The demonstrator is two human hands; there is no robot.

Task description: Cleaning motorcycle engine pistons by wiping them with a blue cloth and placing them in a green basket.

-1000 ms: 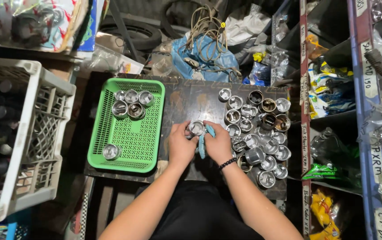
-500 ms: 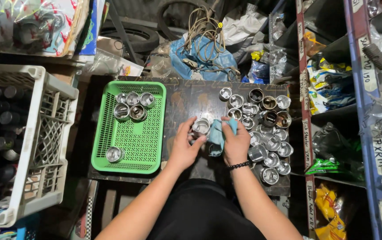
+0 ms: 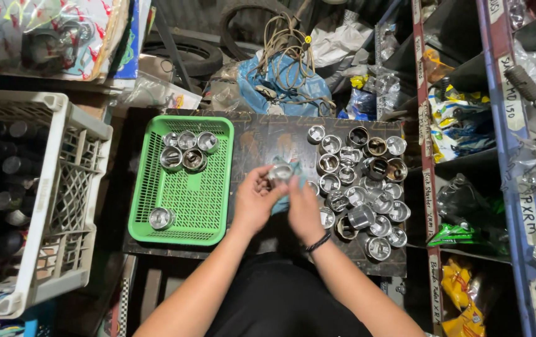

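Note:
My left hand (image 3: pixel 254 201) holds a small shiny metal cup-shaped part (image 3: pixel 280 173) over the dark table (image 3: pixel 262 140). My right hand (image 3: pixel 304 211), with a black band on the wrist, presses a light blue cloth (image 3: pixel 280 201) against that part. A green plastic basket (image 3: pixel 199 200) lies to the left of my hands with several similar metal parts (image 3: pixel 184 151) at its far end and one (image 3: pixel 160 218) near its front. Several more metal parts (image 3: pixel 361 187) are heaped on the table to the right of my hands.
A white slatted crate (image 3: pixel 62 206) stands at the left. Shelves with packaged goods (image 3: pixel 461 125) line the right side. A blue bag and tangled cord (image 3: pixel 287 68), a tyre (image 3: pixel 184 56) and plastic bags lie beyond the table.
My right hand has slid back down from the right to the near side of the part, the cloth moving with it. My left hand keeps hold of the part.

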